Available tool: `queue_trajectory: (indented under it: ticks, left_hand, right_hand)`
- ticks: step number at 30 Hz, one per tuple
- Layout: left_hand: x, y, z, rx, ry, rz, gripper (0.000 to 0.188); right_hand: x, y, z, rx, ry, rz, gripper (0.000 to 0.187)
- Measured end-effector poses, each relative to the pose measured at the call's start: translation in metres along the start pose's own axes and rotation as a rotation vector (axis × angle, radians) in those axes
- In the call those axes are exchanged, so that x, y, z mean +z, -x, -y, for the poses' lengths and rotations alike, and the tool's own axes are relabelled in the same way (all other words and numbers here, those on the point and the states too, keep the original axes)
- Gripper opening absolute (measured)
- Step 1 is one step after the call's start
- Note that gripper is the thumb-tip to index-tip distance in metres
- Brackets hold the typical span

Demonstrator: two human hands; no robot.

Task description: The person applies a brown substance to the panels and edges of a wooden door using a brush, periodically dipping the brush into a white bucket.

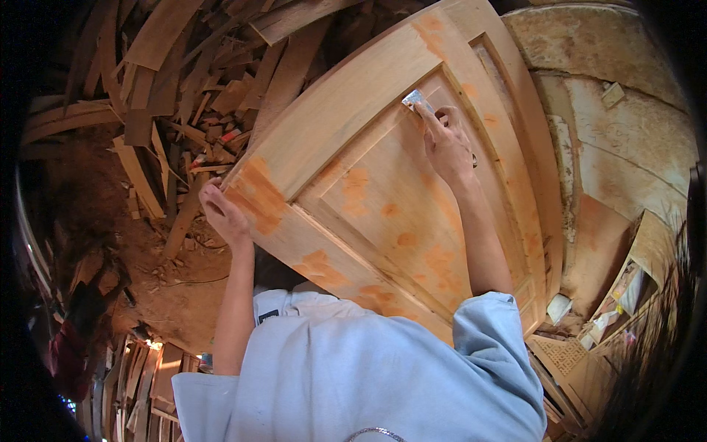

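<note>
A panelled wooden door (346, 118) lies in front of me, its bare wood marked with orange filler patches (259, 193). My right hand (449, 147) is closed around a putty knife. The blade of that putty knife (414, 97) rests by the inner corner of the recessed panel, near the frame moulding; its handle is mostly hidden in my fingers. At the door's left corner, my left hand (224, 215) grips the edge, with its fingers curled there and partly hidden.
Wood offcuts (221, 99) are heaped beyond the door at the far left. Reddish dirt floor (173, 295) shows at my left, near stacked wood strips (136, 383). Large worn boards (604, 110) lie to the right, beside a scrap-filled opening (626, 295).
</note>
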State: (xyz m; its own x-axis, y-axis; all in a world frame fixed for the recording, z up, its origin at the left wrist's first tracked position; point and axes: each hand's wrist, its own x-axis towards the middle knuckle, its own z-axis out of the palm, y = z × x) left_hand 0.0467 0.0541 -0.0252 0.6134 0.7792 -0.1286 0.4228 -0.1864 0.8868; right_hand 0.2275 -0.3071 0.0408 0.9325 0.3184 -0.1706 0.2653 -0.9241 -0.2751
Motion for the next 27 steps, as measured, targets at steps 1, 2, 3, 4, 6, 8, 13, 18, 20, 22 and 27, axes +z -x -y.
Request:
queue_trajectory:
  ticks: [1,2,3,4,6,8,13,18,20,22,27]
  left_hand:
    - [-0.001,0.0,-0.002,-0.015,-0.007,0.007,0.048]
    - [-0.002,0.0,-0.003,-0.03,-0.013,0.013,0.048]
    - [-0.001,0.0,-0.001,-0.025,-0.012,0.019,0.048]
    - [0.0,0.0,0.001,-0.056,0.025,0.015,0.048]
    - [0.001,0.0,0.003,-0.084,0.061,0.015,0.048]
    - [0.001,-0.001,0.004,-0.055,0.028,0.024,0.047]
    - [-0.002,-0.002,0.008,-0.022,0.002,0.022,0.047]
    - [-0.001,-0.001,0.004,-0.025,0.021,0.002,0.048]
    - [-0.001,0.0,0.0,-0.047,-0.025,0.002,0.047]
    - [-0.005,-0.002,0.009,-0.014,-0.006,0.004,0.047]
    - [0.0,0.0,0.009,0.016,0.07,0.002,0.045]
  right_hand:
    - [0.002,0.001,0.0,0.011,0.027,0.026,0.062]
    - [0.005,0.001,-0.001,0.023,0.053,0.052,0.064]
    - [0.008,0.001,-0.001,0.029,0.052,0.048,0.064]
    - [0.013,0.002,0.0,-0.034,0.098,-0.006,0.064]
    - [0.016,0.002,0.002,-0.093,0.143,-0.062,0.065]
    - [0.013,0.001,0.004,-0.053,0.157,0.026,0.067]
    - [0.012,0.0,0.001,-0.11,0.16,0.071,0.067]
    - [0.001,-0.002,0.015,-0.017,0.205,0.187,0.065]
    - [-0.001,-0.003,0.017,0.003,0.203,0.2,0.063]
    - [-0.005,-0.003,0.022,-0.019,0.216,0.195,0.06]
    - [-0.021,-0.012,0.018,-0.046,0.227,0.21,0.05]
